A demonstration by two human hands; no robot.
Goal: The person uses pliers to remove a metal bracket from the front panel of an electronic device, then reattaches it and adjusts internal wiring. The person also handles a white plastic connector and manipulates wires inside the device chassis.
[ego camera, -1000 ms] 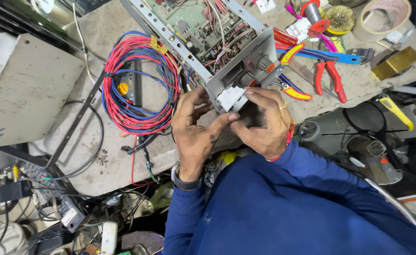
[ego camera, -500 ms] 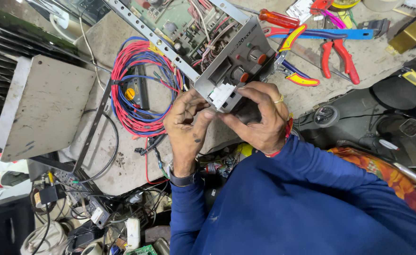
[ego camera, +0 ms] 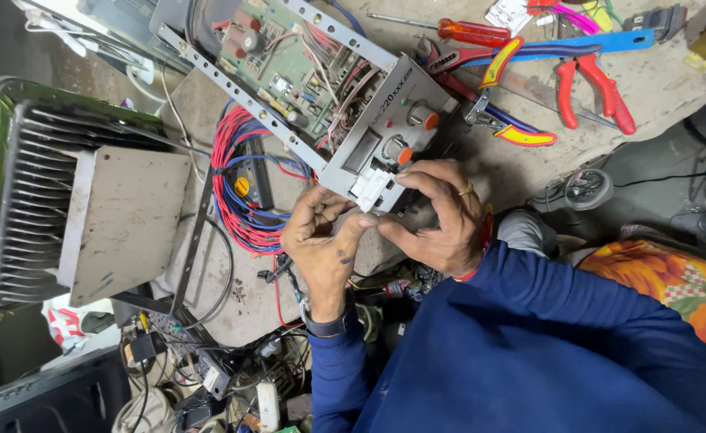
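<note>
My left hand (ego camera: 321, 236) and my right hand (ego camera: 437, 216) meet at the near corner of a grey control panel (ego camera: 385, 128) with two orange knobs. Their fingertips pinch a small white switch block (ego camera: 371, 188) mounted on that panel's lower edge. The panel belongs to an opened metal chassis with a green circuit board (ego camera: 289, 68) and bundled wires behind it. I wear a dark blue sleeve, a watch on the left wrist and a ring on the right hand.
A coil of red and blue wire (ego camera: 240, 184) lies left of my hands. A grey finned metal housing (ego camera: 72, 216) sits at far left. Pliers (ego camera: 589, 84), cutters and a red screwdriver (ego camera: 469, 32) lie at upper right. Cables and plugs clutter the lower left.
The view has shifted, so the chassis and hands sit lower and more central. Both hands stay on the white switch block, with fingers slightly repositioned.
</note>
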